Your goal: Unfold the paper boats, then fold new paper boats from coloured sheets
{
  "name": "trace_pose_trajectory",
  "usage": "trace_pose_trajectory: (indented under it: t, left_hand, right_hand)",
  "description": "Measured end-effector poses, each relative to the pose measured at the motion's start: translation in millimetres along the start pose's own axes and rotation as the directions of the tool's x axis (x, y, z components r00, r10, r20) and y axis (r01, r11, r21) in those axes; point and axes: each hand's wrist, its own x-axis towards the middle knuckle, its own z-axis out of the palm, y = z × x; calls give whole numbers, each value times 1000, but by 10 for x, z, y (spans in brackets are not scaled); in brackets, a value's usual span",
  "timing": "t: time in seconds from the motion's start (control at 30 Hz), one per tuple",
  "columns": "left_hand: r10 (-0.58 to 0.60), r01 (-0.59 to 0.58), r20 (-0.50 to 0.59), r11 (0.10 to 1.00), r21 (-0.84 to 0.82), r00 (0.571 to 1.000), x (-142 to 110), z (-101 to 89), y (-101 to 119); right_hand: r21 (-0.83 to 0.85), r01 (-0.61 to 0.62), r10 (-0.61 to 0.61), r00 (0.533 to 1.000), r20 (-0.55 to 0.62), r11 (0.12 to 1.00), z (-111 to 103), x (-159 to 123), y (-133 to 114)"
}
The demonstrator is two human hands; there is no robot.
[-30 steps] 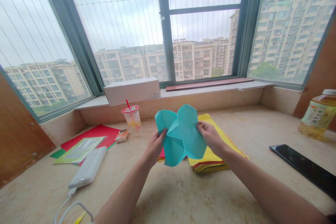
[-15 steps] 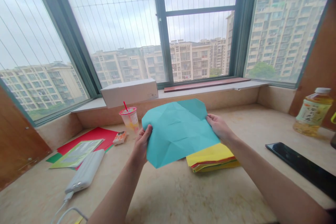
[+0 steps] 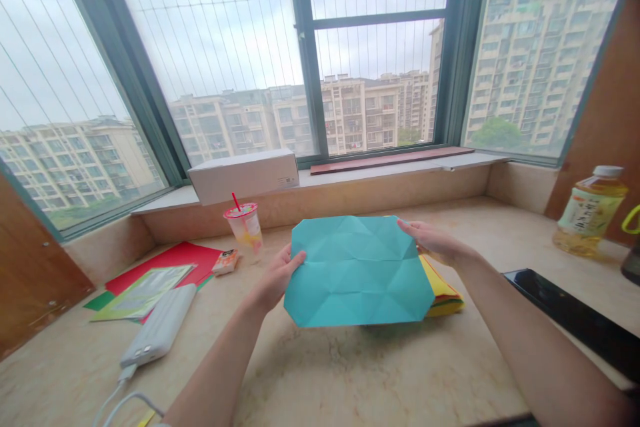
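Observation:
A square of teal paper (image 3: 357,273) is spread nearly flat in front of me, marked with a pattern of creases. My left hand (image 3: 275,278) grips its left edge, and my right hand (image 3: 433,243) pinches its upper right corner. The sheet hangs just above the marble counter (image 3: 345,373). Behind its right edge lies a stack of yellow paper (image 3: 444,289), mostly hidden by the teal sheet.
Left of my hands are a plastic cup with a red straw (image 3: 245,230), an orange packet (image 3: 226,261), red paper (image 3: 175,260) and a white power bank (image 3: 159,324) with a cable. A bottle (image 3: 590,213) and black phone (image 3: 565,300) lie right.
The teal paper has opened from a folded, bunched shape into a nearly flat sheet. My hands have moved apart and lowered it, and it now covers more of the yellow stack.

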Motion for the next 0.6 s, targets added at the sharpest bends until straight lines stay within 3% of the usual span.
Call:
trace_pose_trajectory:
  t: [0.13, 0.2, 0.37, 0.6]
  left_hand:
    - [7, -7, 8, 999, 32, 1000, -18, 28, 13]
    - [10, -8, -51, 999, 41, 999, 2, 8, 1]
    - [-15, 24, -202, 999, 42, 979, 79, -82, -71]
    - [140, -111, -276, 987, 117, 951, 105, -47, -107]
  right_hand:
    - [70, 103, -102, 995, -21, 992, 65, 55, 10]
    - [99, 161, -159, 987, -27, 982, 113, 62, -5]
    - [85, 160, -165, 985, 46, 983, 204, 37, -28]
    - [36, 265, -255, 952, -170, 964, 188, 156, 20]
